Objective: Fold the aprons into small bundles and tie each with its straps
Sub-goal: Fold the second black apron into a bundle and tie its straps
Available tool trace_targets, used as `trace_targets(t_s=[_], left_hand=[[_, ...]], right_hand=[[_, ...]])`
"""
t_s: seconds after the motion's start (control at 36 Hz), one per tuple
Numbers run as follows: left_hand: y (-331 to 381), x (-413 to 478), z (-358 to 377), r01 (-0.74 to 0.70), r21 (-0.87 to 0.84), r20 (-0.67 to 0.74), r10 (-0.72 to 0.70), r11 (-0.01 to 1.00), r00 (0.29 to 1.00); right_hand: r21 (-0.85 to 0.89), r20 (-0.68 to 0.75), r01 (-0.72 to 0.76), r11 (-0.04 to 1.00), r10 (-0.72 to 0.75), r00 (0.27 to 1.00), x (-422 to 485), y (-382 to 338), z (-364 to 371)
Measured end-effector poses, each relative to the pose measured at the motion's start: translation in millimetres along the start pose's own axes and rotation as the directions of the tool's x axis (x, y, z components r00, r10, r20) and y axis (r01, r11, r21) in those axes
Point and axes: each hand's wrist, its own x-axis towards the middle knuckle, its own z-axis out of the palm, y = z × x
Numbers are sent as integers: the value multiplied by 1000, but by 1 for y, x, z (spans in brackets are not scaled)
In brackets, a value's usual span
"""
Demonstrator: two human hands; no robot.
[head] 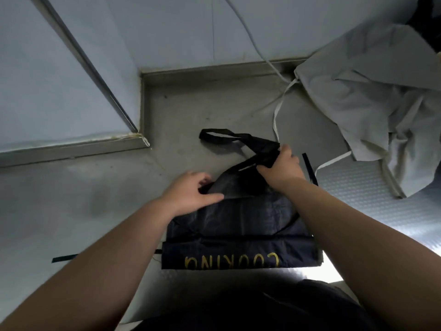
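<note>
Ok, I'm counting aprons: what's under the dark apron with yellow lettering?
Steel counter shows around the dark apron; whatever its folded layers cover cannot be seen.

a steel counter [191,111] meets pale wall panels [167,27]; a thin cable [250,37] runs down the wall, a ribbed surface [358,187] at right.

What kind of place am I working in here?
Probably a commercial kitchen: a stainless steel counter with a raised back lip, plain wall panels, and a navy apron lettered COOKING, with a grey apron heaped to its right.
</note>
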Motion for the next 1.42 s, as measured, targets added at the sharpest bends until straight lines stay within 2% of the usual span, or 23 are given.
trace_targets(t_s=[0.08, 0.19, 0.28, 0.33, 0.36, 0.42, 0.5, 0.53, 0.58, 0.67, 0.78, 0.86, 0.97, 1.06, 1.11, 1.17, 1.28, 1.42], left_hand=[[4, 4, 9, -2, 34, -23, 3, 999, 1000], [12, 17, 15, -70, 7, -93, 70, 998, 993], [13, 26, 11, -19, -210, -169, -17, 978, 985], [11, 35, 4, 8, -429, -264, -134, 903, 955], [8, 39, -1, -8, -482, -332, -174, 876, 927], [7, 48, -10, -37, -501, -465, -232, 865, 855], [7, 59, -23, -46, -462, -610, -279, 886, 742], [8, 60, -25, -35, -440, -637, -284, 897, 717], [9, 59, -25, 5, -381, -660, -276, 924, 698], [12, 47, -15, 42, -301, -612, -227, 953, 757], [-1, 38, -1, 155, -258, -437, -258, 954, 862], [-15, 40, 2, 258, -167, -391, -304, 952, 869], [-17, 44, 0, 247, -253, -323, -323, 935, 890], [-17, 45, -6, 267, -238, -336, -337, 934, 879], [-17, 42, -8, 286, -192, -327, -336, 939, 883], [-19, 38, -9, 292, -132, -306, -319, 947, 897], [-19, 24, -10, 302, -37, -253, -301, 953, 919], [-16, 13, -5, 268, 88, -257, -238, 959, 937]], right_hand=[[33, 47, -3, 999, 2, 999, 10, -2, -2], [112, 77, 186, 976, -196, 978, 15, -3, -4], [267, -52, 297, 917, -294, 954, 16, -9, -10], [312, -152, 341, 887, -307, 939, 20, -13, -15], [313, -178, 359, 880, -317, 932, 20, -15, -15], [258, -127, 371, 892, -349, 928, 27, -14, -18], [5, 125, 326, 945, -324, 938, 36, -7, -18], [-101, 163, 294, 950, -276, 947, 39, -4, -18], [-237, 131, 207, 949, -180, 975, 46, 3, -16], [-203, 36, 91, 975, -86, 996, 55, 9, -15], [-190, 70, 107, 976, -95, 993, 61, 9, -16], [-123, -17, 71, 990, -74, 997, 59, 11, -18], [-151, -67, 66, 986, -77, 995, 57, 16, -15], [-156, -145, 66, 986, -89, 985, 52, 16, -12], [-169, -234, 102, 980, -141, 962, 47, 14, -10], [-191, -262, 197, 962, -243, 934, 39, 9, -9], [-132, -98, 351, 927, -365, 926, 23, -4, 4], [-60, 163, 352, 934, -339, 927, 7, -12, 27]])
